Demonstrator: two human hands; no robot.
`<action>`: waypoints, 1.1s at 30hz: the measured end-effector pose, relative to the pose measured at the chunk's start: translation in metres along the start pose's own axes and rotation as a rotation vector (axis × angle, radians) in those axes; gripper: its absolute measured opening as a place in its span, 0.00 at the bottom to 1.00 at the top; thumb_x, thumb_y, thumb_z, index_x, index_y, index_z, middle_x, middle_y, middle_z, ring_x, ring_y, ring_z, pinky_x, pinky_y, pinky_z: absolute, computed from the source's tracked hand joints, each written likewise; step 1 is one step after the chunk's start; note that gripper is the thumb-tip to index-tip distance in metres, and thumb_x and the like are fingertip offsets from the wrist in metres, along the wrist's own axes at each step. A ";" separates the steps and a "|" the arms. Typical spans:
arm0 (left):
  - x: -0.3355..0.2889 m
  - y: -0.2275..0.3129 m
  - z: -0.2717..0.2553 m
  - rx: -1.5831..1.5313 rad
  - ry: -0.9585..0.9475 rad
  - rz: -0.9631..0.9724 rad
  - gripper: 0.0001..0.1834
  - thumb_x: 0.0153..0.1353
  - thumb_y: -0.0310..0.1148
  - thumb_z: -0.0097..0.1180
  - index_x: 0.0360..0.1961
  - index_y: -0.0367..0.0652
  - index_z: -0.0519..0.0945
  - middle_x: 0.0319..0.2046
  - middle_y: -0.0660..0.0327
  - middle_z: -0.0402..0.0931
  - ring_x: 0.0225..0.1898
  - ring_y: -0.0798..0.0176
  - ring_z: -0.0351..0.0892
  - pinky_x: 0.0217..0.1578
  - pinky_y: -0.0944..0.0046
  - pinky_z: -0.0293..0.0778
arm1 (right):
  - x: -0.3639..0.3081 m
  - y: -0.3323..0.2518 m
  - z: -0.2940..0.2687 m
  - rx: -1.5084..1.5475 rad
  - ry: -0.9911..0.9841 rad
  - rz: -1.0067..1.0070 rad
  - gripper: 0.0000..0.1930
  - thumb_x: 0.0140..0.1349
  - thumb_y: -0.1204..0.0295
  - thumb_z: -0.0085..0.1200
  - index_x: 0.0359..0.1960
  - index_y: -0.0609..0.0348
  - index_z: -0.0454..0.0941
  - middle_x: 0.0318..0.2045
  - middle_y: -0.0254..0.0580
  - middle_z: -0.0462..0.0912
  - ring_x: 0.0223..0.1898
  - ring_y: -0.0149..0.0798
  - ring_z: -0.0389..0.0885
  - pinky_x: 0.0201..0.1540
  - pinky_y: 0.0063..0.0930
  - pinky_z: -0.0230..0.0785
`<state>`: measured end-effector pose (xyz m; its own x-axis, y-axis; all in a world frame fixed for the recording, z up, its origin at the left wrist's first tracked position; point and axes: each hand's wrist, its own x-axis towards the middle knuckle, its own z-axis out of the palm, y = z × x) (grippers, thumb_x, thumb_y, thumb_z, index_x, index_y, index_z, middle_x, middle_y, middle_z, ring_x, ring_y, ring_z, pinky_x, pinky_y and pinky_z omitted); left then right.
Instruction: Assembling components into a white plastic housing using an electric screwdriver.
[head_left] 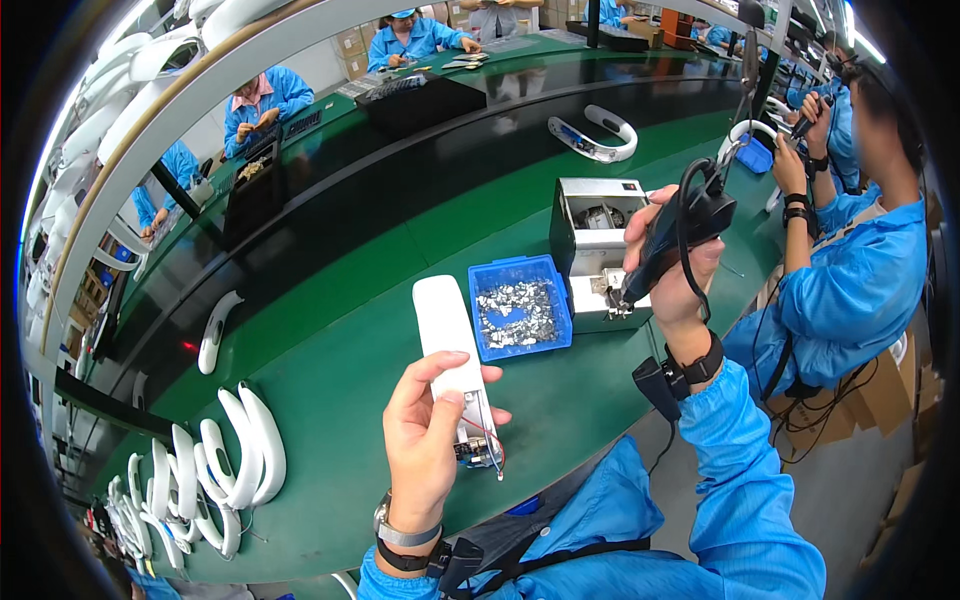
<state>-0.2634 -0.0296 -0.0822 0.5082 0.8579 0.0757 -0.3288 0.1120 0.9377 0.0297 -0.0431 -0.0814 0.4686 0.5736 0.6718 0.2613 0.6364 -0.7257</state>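
My left hand (420, 425) grips a white curved plastic housing (441, 310), thumb on top and fingers beneath. At the housing's near end, thin wires (484, 430) and a small circuit part show. In my right hand (688, 280) is a black electric screwdriver (690, 218), hung from above with its cable looped over my wrist side. Its tip points down at the front ledge of a silver box-shaped screw feeder (590, 240); whether they touch, I cannot tell. Between the housing and the feeder stands a blue tray (516, 350) with many small metallic pieces.
Several white curved housings (268, 450) lie at the left of the green bench (350, 400). Another curved piece (615, 150) rests beyond the feeder, near a dark conveyor belt (370, 160). A co-worker in blue (850, 260) stands close at right; others sit across. A loaded rack (130, 150) rises at left.
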 end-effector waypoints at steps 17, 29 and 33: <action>-0.001 0.001 0.003 -0.002 0.015 -0.013 0.15 0.69 0.22 0.42 0.56 0.35 0.71 0.45 0.43 0.80 0.34 0.55 0.86 0.33 0.63 0.84 | -0.008 0.013 -0.001 -0.016 0.038 0.049 0.51 0.55 0.22 0.39 0.50 0.66 0.70 0.30 0.44 0.80 0.21 0.28 0.77 0.23 0.19 0.69; -0.002 0.002 -0.005 -0.026 -0.004 -0.020 0.15 0.69 0.22 0.42 0.55 0.37 0.72 0.45 0.45 0.80 0.35 0.56 0.86 0.35 0.63 0.84 | -0.005 -0.002 0.002 -0.068 0.019 -0.020 0.49 0.57 0.22 0.35 0.52 0.63 0.68 0.29 0.43 0.78 0.19 0.28 0.75 0.22 0.18 0.67; -0.001 0.002 -0.003 -0.033 -0.010 -0.012 0.15 0.69 0.22 0.43 0.55 0.37 0.72 0.45 0.45 0.80 0.35 0.56 0.86 0.35 0.63 0.84 | -0.007 0.006 0.001 -0.073 0.034 -0.010 0.49 0.57 0.22 0.35 0.51 0.63 0.68 0.28 0.42 0.78 0.19 0.27 0.75 0.22 0.17 0.66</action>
<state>-0.2673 -0.0284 -0.0812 0.5204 0.8512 0.0677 -0.3482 0.1391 0.9270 0.0272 -0.0424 -0.0901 0.4935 0.5492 0.6744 0.3261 0.6020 -0.7289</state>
